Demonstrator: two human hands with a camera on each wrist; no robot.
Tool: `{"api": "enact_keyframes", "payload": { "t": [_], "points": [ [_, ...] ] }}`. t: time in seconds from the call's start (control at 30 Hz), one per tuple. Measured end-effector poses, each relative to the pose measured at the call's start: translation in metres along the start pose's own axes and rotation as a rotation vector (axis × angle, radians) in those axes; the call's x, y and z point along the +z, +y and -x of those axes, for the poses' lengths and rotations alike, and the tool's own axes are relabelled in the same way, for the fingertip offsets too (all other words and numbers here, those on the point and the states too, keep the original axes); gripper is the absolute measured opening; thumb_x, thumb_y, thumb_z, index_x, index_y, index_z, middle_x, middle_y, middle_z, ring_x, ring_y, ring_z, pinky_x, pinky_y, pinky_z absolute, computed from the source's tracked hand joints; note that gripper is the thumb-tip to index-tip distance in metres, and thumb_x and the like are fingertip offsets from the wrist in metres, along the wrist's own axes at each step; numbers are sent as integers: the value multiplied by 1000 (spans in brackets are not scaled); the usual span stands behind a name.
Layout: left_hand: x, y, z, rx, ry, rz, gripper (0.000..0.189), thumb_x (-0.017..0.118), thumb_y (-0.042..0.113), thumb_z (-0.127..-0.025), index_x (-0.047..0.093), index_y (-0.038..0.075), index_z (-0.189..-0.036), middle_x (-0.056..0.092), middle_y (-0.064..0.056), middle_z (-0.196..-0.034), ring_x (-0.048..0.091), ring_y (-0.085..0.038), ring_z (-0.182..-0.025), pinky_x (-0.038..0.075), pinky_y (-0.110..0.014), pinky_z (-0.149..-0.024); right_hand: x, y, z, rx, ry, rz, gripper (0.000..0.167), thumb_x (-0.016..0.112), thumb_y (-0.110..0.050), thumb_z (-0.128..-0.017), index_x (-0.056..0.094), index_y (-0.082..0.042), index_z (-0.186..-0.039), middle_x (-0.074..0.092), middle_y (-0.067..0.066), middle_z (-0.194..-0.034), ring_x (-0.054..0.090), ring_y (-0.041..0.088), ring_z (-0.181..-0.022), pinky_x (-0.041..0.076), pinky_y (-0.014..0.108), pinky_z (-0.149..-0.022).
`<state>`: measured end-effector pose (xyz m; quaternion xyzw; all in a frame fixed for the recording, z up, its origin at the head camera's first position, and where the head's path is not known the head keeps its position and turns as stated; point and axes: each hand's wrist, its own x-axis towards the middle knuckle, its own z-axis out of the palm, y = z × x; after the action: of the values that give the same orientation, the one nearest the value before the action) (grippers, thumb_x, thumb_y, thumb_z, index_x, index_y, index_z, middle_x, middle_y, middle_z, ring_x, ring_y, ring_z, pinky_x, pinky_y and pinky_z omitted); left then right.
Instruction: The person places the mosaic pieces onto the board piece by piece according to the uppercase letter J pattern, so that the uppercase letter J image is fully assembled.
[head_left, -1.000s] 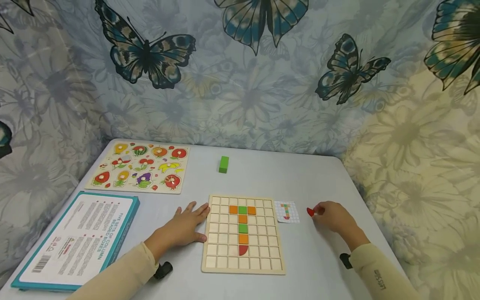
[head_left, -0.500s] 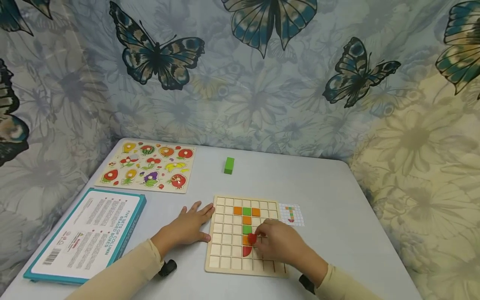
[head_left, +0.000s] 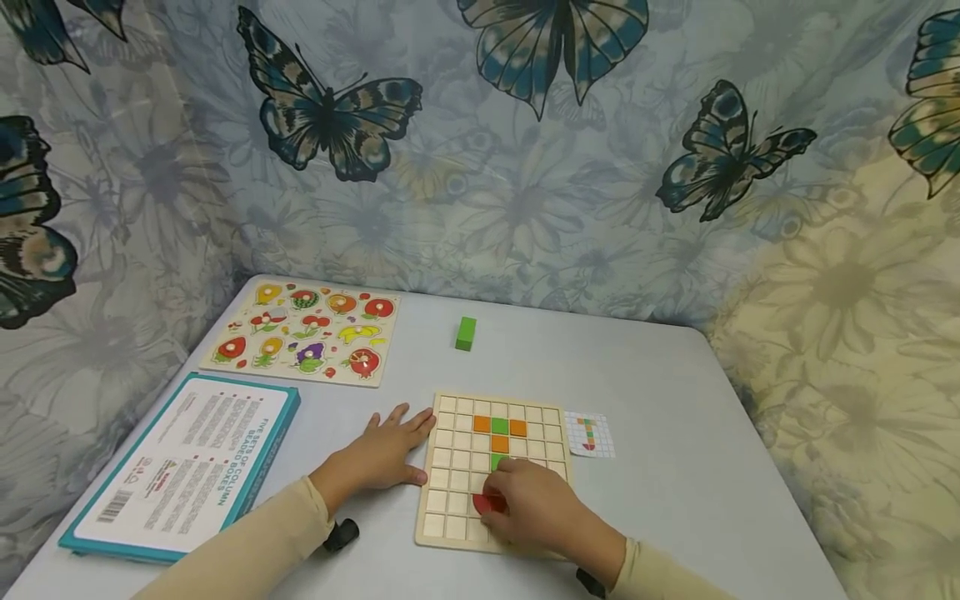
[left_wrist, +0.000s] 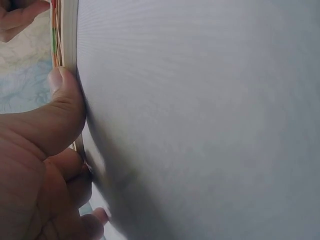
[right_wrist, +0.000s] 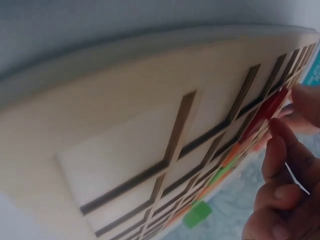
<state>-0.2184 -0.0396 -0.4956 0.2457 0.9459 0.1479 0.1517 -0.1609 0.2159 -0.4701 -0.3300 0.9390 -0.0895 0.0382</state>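
My right hand (head_left: 536, 508) is over the lower part of the wooden grid board (head_left: 450, 479), pinching a red quarter-round piece (head_left: 479, 503) at the board's surface. Just right of it another red piece (head_left: 497, 503) shows, partly covered by my fingers. Above them stand an orange tile (head_left: 500, 444), a green tile (head_left: 499, 426) and further coloured tiles. In the right wrist view the thumb and finger meet around the red area (right_wrist: 261, 117). My left hand (head_left: 378, 454) lies with spread fingers against the board's left edge; its thumb (left_wrist: 62, 100) touches that edge.
A small pattern card (head_left: 589, 435) lies right of the board. Behind the board is a green block (head_left: 466, 333). At the left are a fruit puzzle board (head_left: 300, 333) and a teal-edged box (head_left: 180, 467). A butterfly-print cloth (head_left: 525, 208) hangs behind the table.
My right hand has carried the red piece leftward from the table beyond the card onto the board, beside the other red piece. The left hand stays at the board's edge.
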Motion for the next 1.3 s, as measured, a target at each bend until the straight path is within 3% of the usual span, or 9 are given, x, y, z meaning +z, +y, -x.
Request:
{"api": "enact_keyframes", "payload": {
  "t": [0.17,0.63,1.07,1.2,1.3],
  "points": [
    [-2,2,2,-10,0,-15,90,73,49,-81,34,11,-154,26,-1,-160,13,-38,-146,15,-68,-108,3,-5,-4,-36,48,0,15,72,-30,-89,68,-20,-77,42,-17,-69,40,2,-62,38,16,-54],
    [-4,0,1,-1,-4,-6,91,74,49,-81,33,11,-154,26,-2,-160,13,-38,-146,16,-68,-108,7,-13,-6,39,89,-20,15,74,-25,-85,69,-16,-74,43,-14,-66,40,2,-57,38,18,-52],
    [1,0,1,-9,-25,9,91,72,48,-84,30,10,-155,21,-4,-161,9,-39,-146,11,-72,-106,-4,-10,7,109,67,-101,13,74,-31,-84,68,-20,-87,52,-16,-72,45,1,-62,40,20,-54],
    [-3,5,8,7,-17,102,68,65,33,-95,37,8,-152,22,-12,-160,14,-40,-145,16,-67,-109,-14,-8,18,79,100,-118,9,74,-24,-84,69,-19,-89,55,-15,-78,48,2,-70,45,22,-61],
    [-14,15,18,38,49,201,46,53,18,-102,47,10,-147,33,-11,-155,28,-34,-142,27,-56,-110,-21,-8,28,66,146,-142,13,73,-16,-82,69,-19,-94,59,-15,-87,51,4,-82,48,26,-72]
  ]
}}
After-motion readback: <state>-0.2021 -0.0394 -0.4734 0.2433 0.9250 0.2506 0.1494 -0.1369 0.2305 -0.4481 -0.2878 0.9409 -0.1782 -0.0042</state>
